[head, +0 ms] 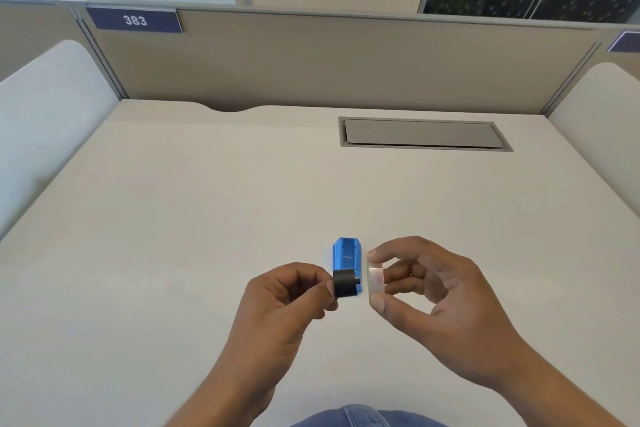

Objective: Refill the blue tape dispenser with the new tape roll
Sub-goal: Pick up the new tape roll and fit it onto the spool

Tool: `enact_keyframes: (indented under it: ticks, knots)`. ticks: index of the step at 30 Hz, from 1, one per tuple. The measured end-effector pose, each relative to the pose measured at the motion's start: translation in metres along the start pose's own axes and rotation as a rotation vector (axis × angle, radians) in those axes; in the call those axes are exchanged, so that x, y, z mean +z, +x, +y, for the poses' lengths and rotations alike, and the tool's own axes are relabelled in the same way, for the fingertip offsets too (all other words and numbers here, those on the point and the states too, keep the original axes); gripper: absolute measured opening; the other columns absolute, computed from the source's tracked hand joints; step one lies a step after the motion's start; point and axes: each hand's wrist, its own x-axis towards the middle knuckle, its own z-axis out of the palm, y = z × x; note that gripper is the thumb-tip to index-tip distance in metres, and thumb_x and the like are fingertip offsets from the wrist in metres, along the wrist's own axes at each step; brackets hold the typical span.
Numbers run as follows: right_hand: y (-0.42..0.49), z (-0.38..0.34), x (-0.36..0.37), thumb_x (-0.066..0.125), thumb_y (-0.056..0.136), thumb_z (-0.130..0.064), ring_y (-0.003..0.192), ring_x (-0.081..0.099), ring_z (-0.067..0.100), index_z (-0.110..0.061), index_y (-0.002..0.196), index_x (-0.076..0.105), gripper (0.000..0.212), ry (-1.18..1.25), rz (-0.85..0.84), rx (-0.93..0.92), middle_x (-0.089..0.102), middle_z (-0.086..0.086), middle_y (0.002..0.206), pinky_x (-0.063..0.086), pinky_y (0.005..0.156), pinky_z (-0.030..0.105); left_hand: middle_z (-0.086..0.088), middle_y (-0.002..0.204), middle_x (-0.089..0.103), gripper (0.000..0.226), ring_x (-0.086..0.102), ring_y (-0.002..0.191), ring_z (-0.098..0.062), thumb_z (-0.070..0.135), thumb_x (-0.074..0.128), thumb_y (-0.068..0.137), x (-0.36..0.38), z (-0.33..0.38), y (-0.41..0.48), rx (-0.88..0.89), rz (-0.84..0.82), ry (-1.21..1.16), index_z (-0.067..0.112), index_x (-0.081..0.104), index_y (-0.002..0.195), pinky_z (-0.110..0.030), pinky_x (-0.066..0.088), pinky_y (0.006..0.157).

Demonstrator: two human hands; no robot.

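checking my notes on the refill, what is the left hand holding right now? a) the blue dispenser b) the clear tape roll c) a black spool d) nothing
c: the left hand pinches a black spool in its fingers, while the right hand holds the clear tape roll and the blue dispenser lies on the desk behind them.

The left hand [287, 295] is pinching a black hub [345, 283] between thumb and fingers, just in front of the blue dispenser [347, 255]. The right hand [436, 305] is gripping a clear tape roll [375, 282] by its rim, just right of the dispenser. Both forearms are reaching forward, bare, hands near each other.
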Motion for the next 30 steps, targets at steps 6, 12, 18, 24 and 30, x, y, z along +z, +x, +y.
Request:
enact_keyframes:
  ticks: [6, 12, 18, 24, 30]
  knots:
    - [-0.005, -0.012, 0.007, 0.081, 0.077, -0.011, 0.083, 0.071, 0.025, -0.025, 0.097, 0.071, 0.026, 0.045, -0.023, -0.025, 0.072, -0.001, 0.098, 0.056, 0.078, 0.022, -0.006, 0.069, 0.070, 0.013, 0.060, 0.073, -0.018, 0.025, 0.069, 0.075, 0.002, 0.005, -0.009, 0.024, -0.050, -0.019, 0.014, 0.074, 0.077, -0.028, 0.048, 0.072]
    - [-0.006, -0.015, 0.010, 0.079, 0.076, -0.012, 0.087, 0.071, 0.027, -0.025, 0.100, 0.071, 0.028, 0.019, -0.058, -0.022, 0.070, -0.003, 0.097, 0.056, 0.080, 0.023, -0.004, 0.064, 0.064, 0.011, 0.055, 0.064, -0.013, 0.024, 0.071, 0.074, 0.001, 0.008, -0.014, 0.036, -0.049, -0.019, 0.013, 0.074, 0.074, -0.017, 0.047, 0.064]
    - [-0.006, -0.019, 0.016, 0.079, 0.078, -0.012, 0.086, 0.073, 0.021, -0.026, 0.101, 0.070, 0.028, 0.008, -0.092, -0.049, 0.070, -0.007, 0.095, 0.054, 0.080, 0.018, -0.005, 0.067, 0.064, 0.019, 0.053, 0.064, -0.013, 0.028, 0.074, 0.075, 0.007, 0.009, -0.017, 0.035, -0.091, 0.003, 0.010, 0.075, 0.079, -0.023, 0.048, 0.068]
    - [-0.006, -0.015, 0.015, 0.082, 0.075, -0.014, 0.087, 0.073, 0.021, -0.030, 0.101, 0.071, 0.033, -0.021, -0.081, -0.004, 0.073, -0.007, 0.095, 0.047, 0.086, 0.008, -0.006, 0.067, 0.064, 0.018, 0.053, 0.064, -0.013, 0.029, 0.072, 0.074, 0.004, 0.009, -0.016, 0.030, -0.077, -0.003, 0.012, 0.075, 0.077, -0.021, 0.046, 0.065]
    - [-0.005, -0.011, 0.012, 0.084, 0.067, -0.044, 0.108, 0.067, 0.011, -0.046, 0.123, 0.059, 0.061, -0.089, -0.122, 0.110, 0.066, -0.020, 0.123, 0.056, 0.087, 0.024, -0.006, 0.067, 0.066, 0.015, 0.055, 0.065, -0.012, 0.029, 0.071, 0.075, 0.002, 0.008, -0.012, 0.028, -0.068, 0.022, 0.014, 0.075, 0.075, -0.019, 0.045, 0.063]
